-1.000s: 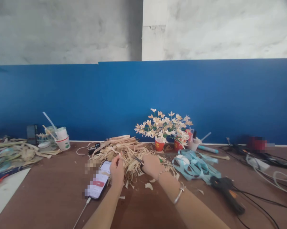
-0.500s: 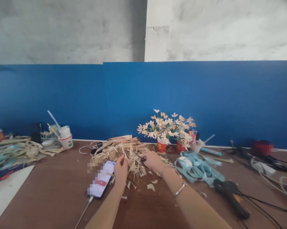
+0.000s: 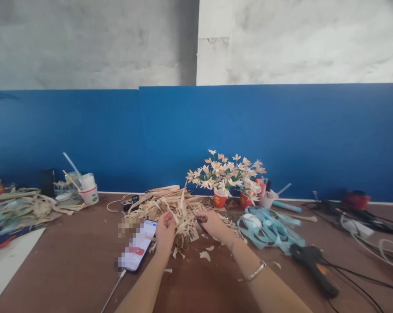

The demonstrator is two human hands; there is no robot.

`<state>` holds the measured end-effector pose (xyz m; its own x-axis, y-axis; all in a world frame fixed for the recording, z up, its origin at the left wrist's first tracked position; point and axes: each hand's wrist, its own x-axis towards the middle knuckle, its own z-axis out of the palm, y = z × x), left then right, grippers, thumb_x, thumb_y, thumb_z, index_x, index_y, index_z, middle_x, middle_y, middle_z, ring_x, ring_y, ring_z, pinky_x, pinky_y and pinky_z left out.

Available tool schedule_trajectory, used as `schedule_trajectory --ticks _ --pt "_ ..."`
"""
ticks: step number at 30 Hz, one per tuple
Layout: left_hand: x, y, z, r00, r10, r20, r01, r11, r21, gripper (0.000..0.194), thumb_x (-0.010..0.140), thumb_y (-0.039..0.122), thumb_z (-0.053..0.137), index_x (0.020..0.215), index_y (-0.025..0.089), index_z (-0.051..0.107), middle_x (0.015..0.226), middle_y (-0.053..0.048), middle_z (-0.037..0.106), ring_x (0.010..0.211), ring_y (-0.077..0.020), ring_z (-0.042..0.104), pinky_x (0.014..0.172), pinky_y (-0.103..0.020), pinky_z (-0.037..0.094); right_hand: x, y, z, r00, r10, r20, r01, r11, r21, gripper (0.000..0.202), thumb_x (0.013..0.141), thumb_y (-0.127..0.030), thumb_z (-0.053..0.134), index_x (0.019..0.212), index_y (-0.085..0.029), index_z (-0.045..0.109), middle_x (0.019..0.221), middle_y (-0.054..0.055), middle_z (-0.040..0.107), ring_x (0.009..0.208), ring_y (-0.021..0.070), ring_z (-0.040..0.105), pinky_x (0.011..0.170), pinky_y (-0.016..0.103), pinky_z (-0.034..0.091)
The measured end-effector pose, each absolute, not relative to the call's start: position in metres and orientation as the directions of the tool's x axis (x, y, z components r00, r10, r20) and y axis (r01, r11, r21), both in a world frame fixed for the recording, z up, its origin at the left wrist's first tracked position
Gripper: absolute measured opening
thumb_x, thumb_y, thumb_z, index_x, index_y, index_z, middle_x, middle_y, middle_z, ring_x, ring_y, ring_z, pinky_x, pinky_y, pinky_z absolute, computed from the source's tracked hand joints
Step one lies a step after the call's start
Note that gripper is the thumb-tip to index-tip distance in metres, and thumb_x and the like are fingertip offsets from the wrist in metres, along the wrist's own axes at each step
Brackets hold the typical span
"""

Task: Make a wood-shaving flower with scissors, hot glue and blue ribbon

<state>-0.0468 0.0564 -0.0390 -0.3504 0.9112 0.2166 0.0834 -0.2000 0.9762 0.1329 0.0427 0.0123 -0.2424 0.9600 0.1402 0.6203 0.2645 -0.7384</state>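
Observation:
My left hand (image 3: pixel 166 228) is closed, its fingertips pinching a pale strip of dried husk (image 3: pixel 174 216) that is hard to tell from the pile behind it. Held in my right hand (image 3: pixel 212 224) is a pair of dark scissors (image 3: pixel 195 216), the blades pointing up and left toward the strip. The fingers cover most of the handles, and I cannot make out how far apart the blades are. Both hands are over the front of a heap of dried husk strips (image 3: pixel 165 194). Small cut scraps (image 3: pixel 205 255) lie on the brown table below.
A phone (image 3: pixel 138 248) on a cable lies left of my left hand. Husk flowers (image 3: pixel 229 169) stand in red cups (image 3: pixel 220 201) behind. Blue ribbon (image 3: pixel 274 228) and a black glue gun (image 3: pixel 314 267) with cords are at right. A white cup (image 3: pixel 89 196) stands left.
My right hand, with the scissors, has shifted slightly right, away from my left hand. The strip by my left fingertips sits at a different angle. The view has turned slightly.

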Motion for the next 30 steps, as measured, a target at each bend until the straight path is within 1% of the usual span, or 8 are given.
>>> schedule_trajectory --ticks 2,5,10,13,16,19,24,30 --pt "-0.047 0.054 -0.036 -0.376 0.889 0.26 0.127 -0.228 0.965 0.032 0.066 0.032 0.058 0.093 0.015 0.062 0.094 -0.01 0.064 0.084 -0.0223 0.059 0.074 -0.033 0.045 0.132 0.038 0.01 -0.256 0.959 0.118 0.599 0.253 -0.759 0.025 0.069 -0.029 0.053 0.087 -0.019 0.068 0.049 -0.001 0.059 0.038 0.0128 0.05 0.038 0.021 0.035" --pt "-0.047 0.051 -0.031 -0.373 0.885 0.277 0.121 -0.25 0.961 0.031 0.067 0.039 0.058 0.086 0.015 0.066 0.091 -0.009 0.065 0.087 -0.0233 0.058 0.074 -0.033 0.044 0.133 0.03 0.012 -0.256 0.956 0.142 0.647 0.279 -0.709 0.023 0.065 -0.023 0.055 0.083 -0.018 0.069 0.053 0.0 0.06 0.045 0.0126 0.05 0.043 0.02 0.034" --pt "-0.039 0.05 -0.027 -0.232 0.958 0.166 -0.119 -0.197 0.973 0.041 0.061 0.036 0.065 0.094 0.013 0.063 0.081 -0.006 0.066 0.075 -0.0175 0.06 0.066 -0.027 0.044 0.136 0.018 0.019 -0.345 0.923 0.172 0.763 0.382 -0.521 0.022 0.063 -0.015 0.051 0.075 -0.02 0.069 0.063 0.0 0.064 0.058 0.0122 0.051 0.053 0.019 0.033" --pt "-0.034 0.049 -0.025 -0.186 0.981 0.053 -0.3 -0.108 0.948 0.037 0.053 0.031 0.072 0.084 0.013 0.062 0.07 -0.002 0.064 0.06 -0.0115 0.056 0.054 -0.02 0.04 0.137 0.014 0.017 -0.332 0.927 0.175 0.784 0.374 -0.496 0.021 0.063 -0.014 0.051 0.075 -0.02 0.068 0.065 0.0 0.064 0.059 0.012 0.051 0.054 0.02 0.032" --pt "-0.033 0.046 -0.021 -0.171 0.984 -0.051 -0.419 -0.026 0.908 0.029 0.051 0.029 0.073 0.07 0.015 0.055 0.049 0.008 0.051 0.038 -0.0032 0.039 0.037 -0.014 0.023 0.136 0.009 0.01 -0.232 0.952 0.198 0.731 0.305 -0.61 0.016 0.065 -0.018 0.054 0.076 -0.018 0.066 0.064 0.0 0.063 0.058 0.0118 0.051 0.053 0.019 0.033" --pt "-0.034 0.043 -0.018 -0.164 0.983 -0.079 -0.475 -0.008 0.88 0.03 0.053 0.029 0.072 0.065 0.017 0.047 0.043 0.011 0.041 0.033 -0.0016 0.03 0.033 -0.013 0.011 0.131 0.001 0.001 -0.175 0.974 0.143 0.576 0.219 -0.788 0.014 0.065 -0.027 0.061 0.074 -0.017 0.062 0.056 -0.002 0.058 0.05 0.0104 0.047 0.047 0.019 0.032" --pt "-0.034 0.04 -0.017 -0.159 0.979 -0.13 -0.599 0.009 0.801 0.028 0.056 0.028 0.069 0.073 0.017 0.049 0.051 0.01 0.044 0.036 -0.0013 0.034 0.03 -0.012 0.014 0.121 -0.013 -0.016 -0.174 0.984 -0.022 0.323 0.036 -0.946 0.024 0.063 -0.036 0.066 0.074 -0.018 0.055 0.049 -0.006 0.049 0.041 0.0091 0.043 0.039 0.019 0.032" --pt "-0.028 0.032 -0.012 -0.078 0.976 -0.204 -0.719 0.087 0.69 0.023 0.061 0.018 0.068 0.078 0.017 0.053 0.059 0.009 0.049 0.034 0.0016 0.032 0.029 -0.011 0.015 0.112 -0.017 -0.028 -0.196 0.977 0.08 0.291 0.136 -0.947 0.019 0.062 -0.029 0.068 0.07 -0.018 0.055 0.051 -0.006 0.049 0.043 0.0075 0.041 0.041 0.018 0.03"
